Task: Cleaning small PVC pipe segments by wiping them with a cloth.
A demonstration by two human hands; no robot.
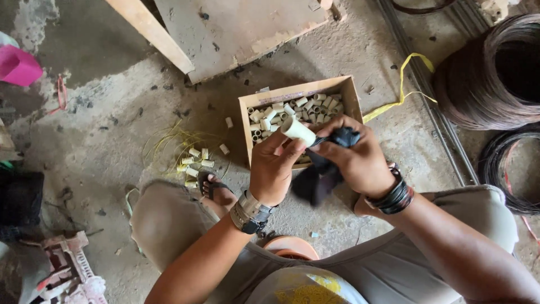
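Note:
My left hand (pixel 274 166) grips a short cream plastic tube (pixel 297 130), held out over a cardboard box (pixel 300 89). My right hand (pixel 354 155) is closed on a dark cloth (pixel 319 175) that hangs down between both hands and touches the tube's end. The box below holds several similar cream tube pieces (pixel 292 111). A watch sits on my left wrist and dark bands on my right wrist.
Several loose tube pieces (pixel 194 164) and thin yellow wire lie on the concrete floor by my sandalled foot (pixel 216 190). Large wire coils (pixel 495 73) stand at right, a wooden board (pixel 236 28) at top, a pink object (pixel 18 66) at left.

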